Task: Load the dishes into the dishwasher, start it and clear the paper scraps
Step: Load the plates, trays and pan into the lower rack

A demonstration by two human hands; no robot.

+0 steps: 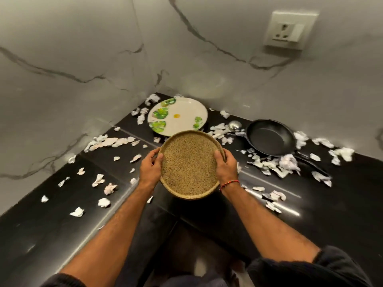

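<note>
Both the left hand and right hand grip the speckled plate by opposite rims, lifted just before the leaf-patterned plate, likely for carrying level to the dishwasher

Home kitchen, black counter, frying pan

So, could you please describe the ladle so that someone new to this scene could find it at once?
Start at the black countertop below the wall socket. Between the leaf-patterned plate and the black frying pan, the ladle lies among paper scraps. It is the only shiny metal thing there, its rounded bowl showing beside the pan's rim.
</note>
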